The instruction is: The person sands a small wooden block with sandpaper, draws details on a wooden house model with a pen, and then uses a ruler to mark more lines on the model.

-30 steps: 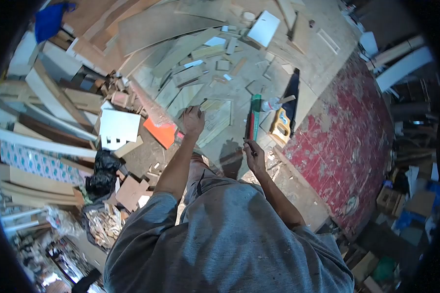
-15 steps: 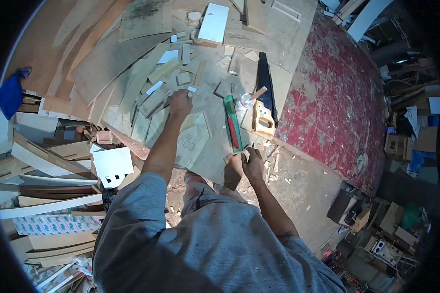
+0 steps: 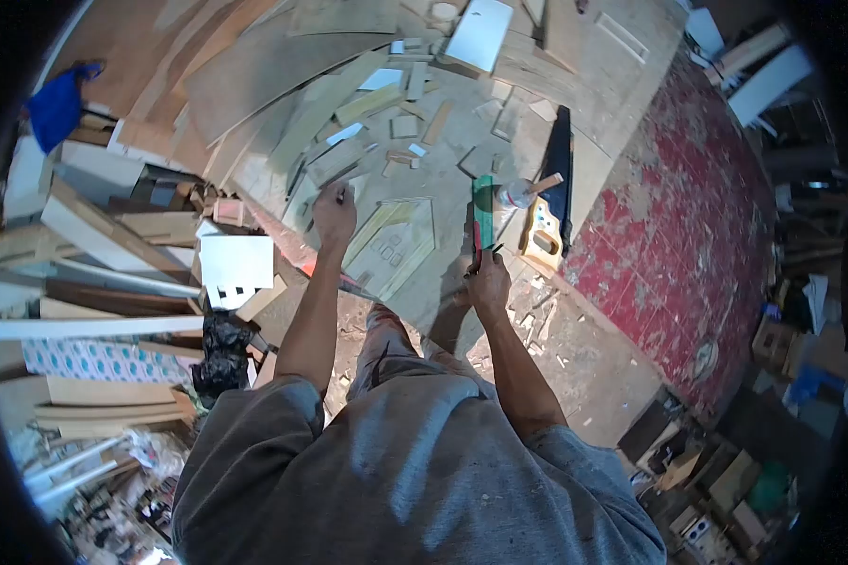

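My left hand [image 3: 334, 215] is raised over the left part of the worktable, fingers curled in; whatever they hold is hidden. Below it lies a board with pale strips [image 3: 386, 231] forming an angular outline, with small rectangles marked inside. At the table's near edge my right hand [image 3: 488, 282] is closed, with a thin dark pencil-like stick [image 3: 497, 248] poking out. The same hand meets the near end of a long green-and-red tool [image 3: 482, 202], whose kind I cannot make out. Right of that tool are a clear bottle [image 3: 515, 194] and a handsaw [image 3: 543, 235] with a pale handle.
Small wood offcuts [image 3: 404, 126] and a white block [image 3: 479, 36] lie farther back on the table. Stacked boards [image 3: 122, 226] fill the left side. Wood scraps litter the floor [image 3: 575, 348], and a worn red surface [image 3: 650, 245] stretches to the right.
My left hand has drawn back from the small offcuts toward me. My right hand has moved up to the near end of the green-and-red tool. The whole view has shifted.
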{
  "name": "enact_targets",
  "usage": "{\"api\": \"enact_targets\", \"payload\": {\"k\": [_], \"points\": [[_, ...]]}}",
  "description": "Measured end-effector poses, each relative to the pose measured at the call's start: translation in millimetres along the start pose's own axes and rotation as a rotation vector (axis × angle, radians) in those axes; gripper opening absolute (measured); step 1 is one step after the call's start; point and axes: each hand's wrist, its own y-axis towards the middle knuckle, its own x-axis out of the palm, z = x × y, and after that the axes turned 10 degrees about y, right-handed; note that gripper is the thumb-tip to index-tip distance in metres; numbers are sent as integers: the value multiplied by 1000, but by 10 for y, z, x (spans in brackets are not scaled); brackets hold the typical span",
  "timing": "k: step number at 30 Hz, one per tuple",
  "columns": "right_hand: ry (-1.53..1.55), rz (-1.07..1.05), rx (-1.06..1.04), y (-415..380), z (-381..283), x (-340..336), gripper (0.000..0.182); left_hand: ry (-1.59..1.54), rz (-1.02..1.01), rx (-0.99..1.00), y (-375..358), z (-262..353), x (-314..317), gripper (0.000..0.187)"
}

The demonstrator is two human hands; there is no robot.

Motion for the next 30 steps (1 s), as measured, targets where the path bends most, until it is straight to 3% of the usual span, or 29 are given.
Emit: {"api": "enact_targets", "payload": {"k": [5,6,7,9,11,13,15,17,19,23,25,27,30], "points": [[-21,-2,-218,25,-65,62,24,-51,-7,-103,-941,-289,-547,15],[-66,-55,-118,51,-24,40,37,-37,-11,-101,-1115,-372,-590,14],[-69,-62,-131,38,-39,5,37,-35,-1,-112,-1257,-383,-639,14],[-180,180,-5,-57,-78,-91,44,-93,-38,-190,-1560,-427,-709,15],[-195,62,25,-75,-135,-159,51,-71,-40,-234,-1740,-475,-680,16],[-190,66,12,-19,0,-42,54,-33,-47,-185,-1797,-285,-763,18],[-186,50,51,1,77,-8,55,-21,-123,-257,-1802,-145,-773,20],[-177,39,94,-11,122,-14,55,113,-91,-61,-1807,-96,-688,24],[62,94,-6,-97,168,-59,57,114,-164,-121,-1727,125,-728,29],[158,81,-42,-426,214,-291,56,82,-41,-181,-1738,119,-583,29],[167,105,-214,-654,299,-451,54,62,10,-208,-1795,35,-528,28],[176,15,-195,-858,329,-553,61,-3,0,-205,-1882,-66,-517,29],[265,-295,-322,-1069,270,-506,67,-19,-6,-248,-2020,-210,-467,29]]}}
